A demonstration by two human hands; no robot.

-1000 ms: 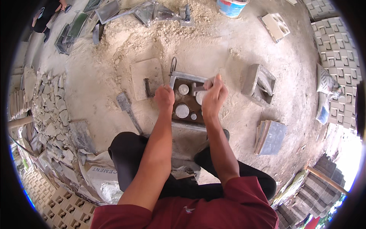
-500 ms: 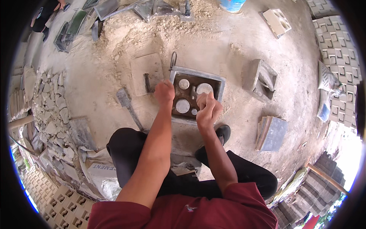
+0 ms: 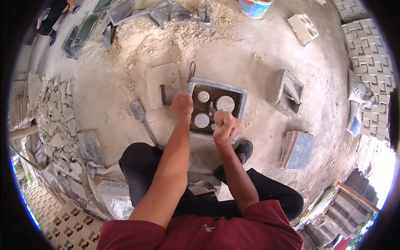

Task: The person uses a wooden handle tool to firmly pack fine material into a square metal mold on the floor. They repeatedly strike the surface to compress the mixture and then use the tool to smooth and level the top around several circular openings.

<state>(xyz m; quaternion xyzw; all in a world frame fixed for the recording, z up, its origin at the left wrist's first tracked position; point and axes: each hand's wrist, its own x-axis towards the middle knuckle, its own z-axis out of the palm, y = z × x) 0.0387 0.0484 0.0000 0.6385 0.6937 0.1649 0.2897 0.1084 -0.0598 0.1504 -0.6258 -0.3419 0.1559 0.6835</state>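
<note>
A rectangular grey block mould (image 3: 219, 86) lies on the ground in front of me, dark material inside. Out of the material rise two larger pale round cores (image 3: 225, 103) and smaller ones, among them a small round core (image 3: 203, 96). My left hand (image 3: 182, 105) is closed at the mould's left rim, gripping it. Over the near right part of the mould my right hand (image 3: 227, 125) is closed. A short greyish piece shows beyond its fingers, between the cores; what the fist holds is mostly hidden.
Left of the mould lie a flat board (image 3: 160, 75) and a small spade (image 3: 141, 116). Right are a grey box-shaped mould (image 3: 286, 92) and stacked plates (image 3: 298, 150). A pale hollow block (image 3: 303, 28) and a blue bucket (image 3: 255, 8) stand far off. Another person (image 3: 52, 16) is far left.
My right hand has moved nearer to me, uncovering more of the large right core. The left hand stays at the rim. The whole view has shifted slightly.
</note>
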